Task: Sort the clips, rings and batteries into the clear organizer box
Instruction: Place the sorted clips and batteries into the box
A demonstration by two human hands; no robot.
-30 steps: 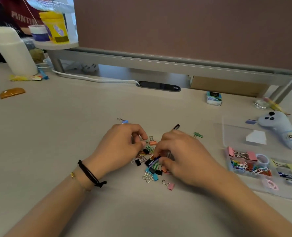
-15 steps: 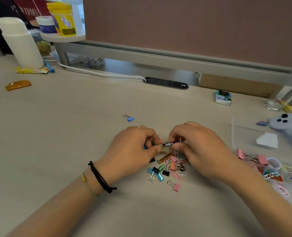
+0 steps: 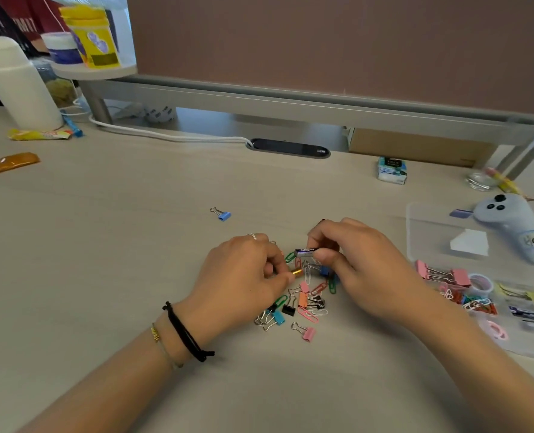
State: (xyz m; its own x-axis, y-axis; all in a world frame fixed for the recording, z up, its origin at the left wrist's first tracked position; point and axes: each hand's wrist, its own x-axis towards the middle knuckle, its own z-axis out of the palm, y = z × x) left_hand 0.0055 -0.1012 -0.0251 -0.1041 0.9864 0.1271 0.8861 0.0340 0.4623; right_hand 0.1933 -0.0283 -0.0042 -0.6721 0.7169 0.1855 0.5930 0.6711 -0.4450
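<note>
- Picking batteries out of the loose pile [image 3: 303, 300] seems to be the step in hand; the pile is lying on the desk [image 3: 103, 245] between both hands.
- The right hand [image 3: 362, 270] is pinching a purple-and-silver battery [image 3: 304, 252] w/ thumb and fingers curled on it, holding it just above the pile.
- The left hand [image 3: 244, 279] is gripping a gold battery [image 3: 297, 272] at the fingertips, low near the desk; its fingers are clenched round it.
- The clear organizer box [image 3: 415, 226] is sitting to the right, near the right forearm, and already holding pink binder clips [image 3: 440, 273], coloured paper clips [image 3: 475, 303] & what looks like batteries [image 3: 526, 315] in a front compartment.
- To do it well, the person is probably needing to lift each battery straight up, so no clip is hanging on it, then carry it to the battery compartment only, not to the clip ones.
- One blue binder clip [image 3: 222, 215] is lying apart, well behind the pile; it is easy to forget.
</note>
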